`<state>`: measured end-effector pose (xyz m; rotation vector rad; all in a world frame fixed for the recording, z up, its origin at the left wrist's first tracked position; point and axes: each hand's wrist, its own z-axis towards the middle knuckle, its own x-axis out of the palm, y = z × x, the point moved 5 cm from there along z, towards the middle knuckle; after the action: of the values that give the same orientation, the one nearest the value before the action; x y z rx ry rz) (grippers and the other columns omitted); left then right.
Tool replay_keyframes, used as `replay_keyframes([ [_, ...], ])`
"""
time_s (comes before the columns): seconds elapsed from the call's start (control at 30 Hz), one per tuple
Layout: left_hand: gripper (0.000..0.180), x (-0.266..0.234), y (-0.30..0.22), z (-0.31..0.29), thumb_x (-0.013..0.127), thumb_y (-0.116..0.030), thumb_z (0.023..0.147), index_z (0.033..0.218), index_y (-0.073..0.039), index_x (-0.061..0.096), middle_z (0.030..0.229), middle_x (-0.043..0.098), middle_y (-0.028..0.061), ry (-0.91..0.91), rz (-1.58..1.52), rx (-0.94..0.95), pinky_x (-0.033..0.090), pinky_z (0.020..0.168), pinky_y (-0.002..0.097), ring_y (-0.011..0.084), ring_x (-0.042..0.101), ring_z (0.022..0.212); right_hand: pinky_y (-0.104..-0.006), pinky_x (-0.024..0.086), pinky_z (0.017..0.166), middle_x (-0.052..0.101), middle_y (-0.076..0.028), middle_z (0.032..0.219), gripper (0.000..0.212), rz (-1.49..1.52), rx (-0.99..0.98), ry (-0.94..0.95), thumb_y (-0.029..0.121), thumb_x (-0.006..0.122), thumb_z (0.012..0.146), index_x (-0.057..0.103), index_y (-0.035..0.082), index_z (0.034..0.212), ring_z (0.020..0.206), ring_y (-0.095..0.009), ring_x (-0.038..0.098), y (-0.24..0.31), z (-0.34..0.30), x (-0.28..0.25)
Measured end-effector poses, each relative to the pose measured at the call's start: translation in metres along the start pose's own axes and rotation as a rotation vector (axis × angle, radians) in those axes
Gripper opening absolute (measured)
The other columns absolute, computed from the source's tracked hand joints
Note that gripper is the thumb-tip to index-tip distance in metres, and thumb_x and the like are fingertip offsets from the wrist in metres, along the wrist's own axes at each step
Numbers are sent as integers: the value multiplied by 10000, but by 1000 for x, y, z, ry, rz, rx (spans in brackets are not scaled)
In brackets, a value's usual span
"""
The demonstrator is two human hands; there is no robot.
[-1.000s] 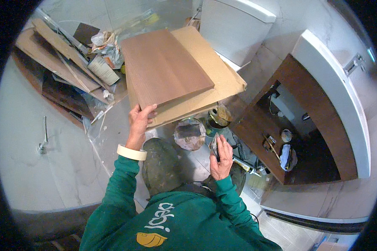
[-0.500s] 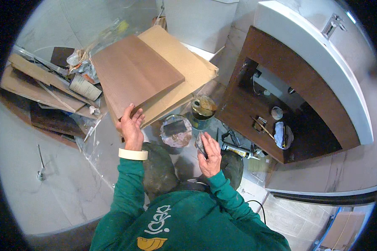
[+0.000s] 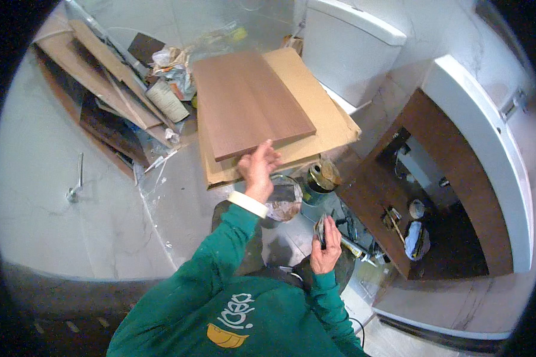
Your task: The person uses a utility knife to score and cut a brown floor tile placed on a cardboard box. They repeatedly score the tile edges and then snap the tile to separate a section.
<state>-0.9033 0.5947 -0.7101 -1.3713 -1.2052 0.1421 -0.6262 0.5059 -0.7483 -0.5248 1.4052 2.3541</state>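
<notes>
A brown wood-look board (image 3: pixel 250 104) lies on a stack of cardboard (image 3: pixel 330 122) in front of me. At the board's near edge is my left hand (image 3: pixel 258 172), its fingers loosely spread and not wrapped round anything; whether the fingertips touch the board is hard to tell. A roll of cream masking tape (image 3: pixel 248 204) circles that wrist. Low over the floor, my right hand (image 3: pixel 326 250) holds a thin grey flat piece (image 3: pixel 320 232) between thumb and fingers; its exact kind does not show. Between the hands stands a tub (image 3: pixel 284 205) with a dark flat block on top.
An open metal can (image 3: pixel 321 178) stands right of the tub. A sealant tube (image 3: pixel 357 251) lies by the vanity cabinet (image 3: pixel 369 190), which holds small items under a white basin (image 3: pixel 482 143). Wood offcuts (image 3: pixel 113 77) lean at left; a toilet (image 3: pixel 351 50) stands behind.
My view has swung left. My left hand has moved from the board's near left corner rightward along its near edge. The board now sits flatter on the cardboard. My right hand keeps its grey piece.
</notes>
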Motion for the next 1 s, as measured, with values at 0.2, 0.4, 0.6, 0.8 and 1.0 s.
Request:
replay_keyframes([
  [0.2, 385, -4, -7, -9, 798, -238, 868, 1062, 19, 588, 945, 685, 147, 1, -48, -6, 613, 664, 387, 276, 720, 787, -466, 395, 1131, 567, -218, 1439, 630, 6, 17, 8, 14, 601, 780, 572, 20, 1409, 1310, -418, 530, -5, 0, -6],
  [0.4, 371, -55, -56, -17, 750, -274, 909, 1099, 1, 589, 998, 689, 169, 31, -8, 17, 620, 675, 376, 296, 742, 853, -469, 398, 1120, 573, -235, 1421, 583, -20, 24, 54, 44, 593, 809, 579, 1, 1390, 1289, -421, 542, -3, 2, 1],
  [0.6, 316, -83, -100, -5, 762, -206, 886, 1053, 2, 593, 980, 680, 142, 82, 108, 86, 619, 687, 375, 295, 747, 826, -467, 396, 1120, 579, -240, 1414, 578, -22, -3, 125, 52, 612, 817, 578, 4, 1392, 1297, -420, 541, 11, 6, 22],
  [0.8, 346, -88, -118, 32, 795, -183, 845, 1035, 51, 626, 951, 702, 140, 183, 166, -59, 601, 678, 322, 216, 716, 785, -459, 401, 1117, 585, -232, 1415, 584, -75, -2, 170, 28, 617, 809, 577, 6, 1392, 1304, -415, 540, 30, 13, 36],
  [1.0, 332, -90, -142, 88, 799, -226, 868, 1020, 22, 639, 913, 701, 121, 298, 208, -66, 598, 675, 334, 201, 707, 763, -460, 386, 1127, 594, -228, 1408, 590, -79, 7, 171, 4, 605, 815, 568, 4, 1404, 1304, -415, 541, 50, 21, 43],
])
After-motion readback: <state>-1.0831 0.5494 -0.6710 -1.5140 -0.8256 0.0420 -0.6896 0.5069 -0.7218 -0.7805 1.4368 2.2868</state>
